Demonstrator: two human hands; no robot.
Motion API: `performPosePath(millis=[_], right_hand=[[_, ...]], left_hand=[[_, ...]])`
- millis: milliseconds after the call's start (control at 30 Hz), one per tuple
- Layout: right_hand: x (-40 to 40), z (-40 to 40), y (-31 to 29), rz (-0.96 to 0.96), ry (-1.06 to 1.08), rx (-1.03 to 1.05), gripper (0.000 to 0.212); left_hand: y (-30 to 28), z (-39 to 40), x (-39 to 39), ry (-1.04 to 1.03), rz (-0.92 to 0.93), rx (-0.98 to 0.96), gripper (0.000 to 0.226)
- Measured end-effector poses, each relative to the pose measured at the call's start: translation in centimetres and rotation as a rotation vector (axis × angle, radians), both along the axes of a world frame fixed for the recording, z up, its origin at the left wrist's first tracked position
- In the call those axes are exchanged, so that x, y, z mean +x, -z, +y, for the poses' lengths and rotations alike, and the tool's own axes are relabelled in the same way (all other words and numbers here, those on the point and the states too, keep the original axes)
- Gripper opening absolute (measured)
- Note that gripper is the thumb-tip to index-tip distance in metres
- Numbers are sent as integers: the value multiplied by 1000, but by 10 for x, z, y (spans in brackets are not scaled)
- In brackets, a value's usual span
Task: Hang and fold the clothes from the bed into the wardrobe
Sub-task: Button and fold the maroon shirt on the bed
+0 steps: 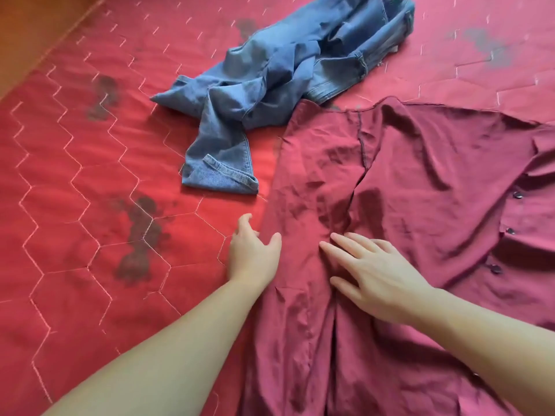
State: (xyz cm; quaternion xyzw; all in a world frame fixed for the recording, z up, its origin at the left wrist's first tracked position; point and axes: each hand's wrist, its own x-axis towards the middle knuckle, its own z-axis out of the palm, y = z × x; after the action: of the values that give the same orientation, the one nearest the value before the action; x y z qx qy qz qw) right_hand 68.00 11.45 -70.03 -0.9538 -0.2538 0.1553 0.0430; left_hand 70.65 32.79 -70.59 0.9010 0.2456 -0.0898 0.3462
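Note:
A dark red button-up shirt (405, 181) lies spread on the bed, its dark buttons running down the right side. My right hand (372, 271) presses flat on the shirt's middle with straight fingers. My left hand (253, 253) sits at the shirt's left edge, thumb on the cloth, fingers curled at the hem; whether it holds the edge is unclear. A crumpled pair of blue jeans (270, 85) lies beyond the shirt, one leg reaching toward me.
The bed is covered by a red quilted spread (90, 205) with hexagon stitching and dark flower prints. A wooden edge (27, 34) shows at the top left corner.

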Motion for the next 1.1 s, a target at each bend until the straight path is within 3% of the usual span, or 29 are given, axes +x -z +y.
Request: performPosePath(millis=[100,167,200,267,333,367,400,467,500,567,667,733,767,833,933,1000,1067,1100], right_hand=[[-3,4,10,97,59,-48,74],[-1,13,5,111,127,37,72],[2,17,1,82,224,151,64],[18,23,-16,-22,565,515,45],[46,21,-35,6,973,971,43],[57,16,-43,83,1101,1079,44],[64,9,-50,159,1164,1075,47],[70,-8,-53,241,1120,774,54],[70,-19,-49,213,1052,606,45],[67,-40,-41,76,1028,477,19],[67,-75,-30,43,1354,768,19],[63,-94,-23,159,1597,919,18],[61,-103,-19,175,1646,904,18],[59,-117,-8,-61,1542,658,32],[62,-108,-13,-467,949,485,50],[71,-90,-14,-406,627,246,68],[84,-85,-4,-235,573,9,71],[90,-84,-2,-191,640,23,59]], left_hand=[[-16,-3,14,-88,100,-442,17],[-35,-14,20,-147,146,-811,12],[-42,-21,23,-131,125,-940,14],[-56,-41,22,52,50,-991,21],[-65,-67,16,316,-6,-923,34],[-66,-81,12,443,-2,-845,39],[-65,-93,8,567,19,-753,44],[-64,-115,-1,766,110,-543,51],[-60,-124,-7,821,142,-480,49],[-52,-133,-19,797,93,-476,38],[-29,-124,-20,473,-234,-427,24],[-8,-107,-10,428,-352,-191,34],[3,-97,-7,494,-323,-41,38],[22,-81,-4,676,-209,198,47],[39,-70,-8,808,-200,334,58],[42,-70,-9,814,-208,365,57],[43,-71,-7,811,-220,364,56],[43,-71,-8,807,-228,359,55]])
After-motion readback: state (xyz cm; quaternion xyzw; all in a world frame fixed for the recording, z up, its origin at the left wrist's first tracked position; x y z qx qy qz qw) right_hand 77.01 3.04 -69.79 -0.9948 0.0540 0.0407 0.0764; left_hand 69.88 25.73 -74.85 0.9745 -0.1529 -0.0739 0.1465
